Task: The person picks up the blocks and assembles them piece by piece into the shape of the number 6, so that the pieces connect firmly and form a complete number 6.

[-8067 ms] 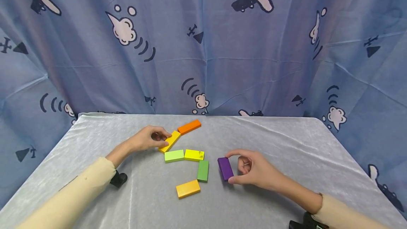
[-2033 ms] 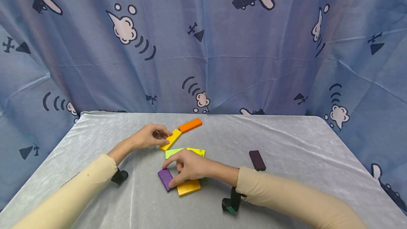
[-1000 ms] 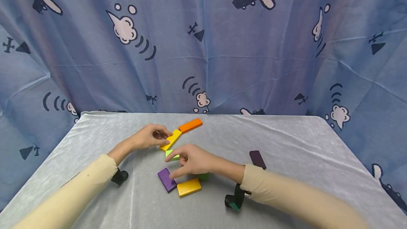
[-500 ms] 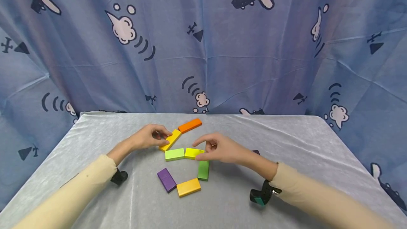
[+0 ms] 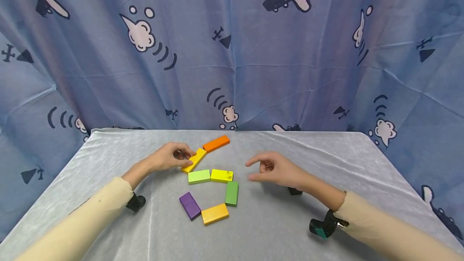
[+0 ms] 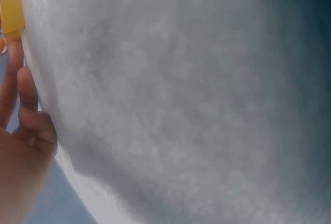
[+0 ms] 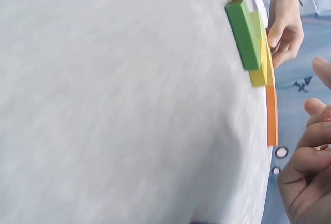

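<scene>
My left hand pinches a yellow block by its long sides, thumb at the near edge. That block's far end meets an orange block; its near end is close to a light green block. A bright yellow block, a green block, an amber block and a purple block carry on the curving row. Right of the row, my right hand hovers over the table with thumb and index finger apart, holding nothing. The right wrist view shows its curled lower fingers.
A dark block lies under my right forearm, mostly hidden by it. The table has a pale grey velvety cloth. Behind it hangs a blue curtain with printed planes and clouds.
The right hand has set the purple block down at the amber block's left end, let go, and drawn back to the right. The left hand has stayed on its yellow block.
</scene>
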### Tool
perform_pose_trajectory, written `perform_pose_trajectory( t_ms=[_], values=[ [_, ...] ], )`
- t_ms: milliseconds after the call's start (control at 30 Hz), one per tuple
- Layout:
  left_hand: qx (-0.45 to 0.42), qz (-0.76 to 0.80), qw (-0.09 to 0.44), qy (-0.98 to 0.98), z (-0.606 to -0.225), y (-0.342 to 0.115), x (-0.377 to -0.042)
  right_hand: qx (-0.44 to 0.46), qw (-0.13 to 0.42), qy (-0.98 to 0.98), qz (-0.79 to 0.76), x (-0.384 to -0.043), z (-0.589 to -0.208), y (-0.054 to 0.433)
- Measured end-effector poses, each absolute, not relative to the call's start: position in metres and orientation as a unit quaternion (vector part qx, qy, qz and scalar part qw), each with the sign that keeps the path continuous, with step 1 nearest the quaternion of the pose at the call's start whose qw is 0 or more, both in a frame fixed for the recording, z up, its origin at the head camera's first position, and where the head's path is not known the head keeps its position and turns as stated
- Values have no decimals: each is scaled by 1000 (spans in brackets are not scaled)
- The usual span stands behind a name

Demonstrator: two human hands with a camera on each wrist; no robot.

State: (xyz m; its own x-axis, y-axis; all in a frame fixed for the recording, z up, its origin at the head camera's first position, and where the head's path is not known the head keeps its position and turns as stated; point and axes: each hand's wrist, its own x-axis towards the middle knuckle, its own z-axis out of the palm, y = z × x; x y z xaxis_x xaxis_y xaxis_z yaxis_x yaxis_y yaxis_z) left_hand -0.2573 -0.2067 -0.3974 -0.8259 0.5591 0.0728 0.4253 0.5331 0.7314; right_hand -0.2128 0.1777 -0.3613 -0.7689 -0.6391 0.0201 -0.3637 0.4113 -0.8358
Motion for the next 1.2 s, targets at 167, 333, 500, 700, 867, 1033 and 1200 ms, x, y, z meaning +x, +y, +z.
perform_pose_trajectory(
  t_ms=[167,333,500,700,867,1033,1200],
  values=[
    [284,395,85,869,-398,-207,-257,-298,145,829,-449,-212,-364,196],
    [287,398,85,867,-398,-208,-258,-298,137,828,-454,-211,-368,214],
    [291,398,80,866,-399,-208,-258,-308,128,822,-462,-212,-373,232],
    [286,399,87,867,-398,-207,-258,-311,123,813,-477,-215,-379,254],
    [282,402,89,866,-397,-207,-257,-325,105,809,-478,-215,-381,269],
    [284,404,90,865,-397,-207,-257,-331,111,808,-474,-213,-384,282],
    [286,403,90,865,-397,-207,-257,-332,117,817,-457,-211,-388,291]
  ],
)
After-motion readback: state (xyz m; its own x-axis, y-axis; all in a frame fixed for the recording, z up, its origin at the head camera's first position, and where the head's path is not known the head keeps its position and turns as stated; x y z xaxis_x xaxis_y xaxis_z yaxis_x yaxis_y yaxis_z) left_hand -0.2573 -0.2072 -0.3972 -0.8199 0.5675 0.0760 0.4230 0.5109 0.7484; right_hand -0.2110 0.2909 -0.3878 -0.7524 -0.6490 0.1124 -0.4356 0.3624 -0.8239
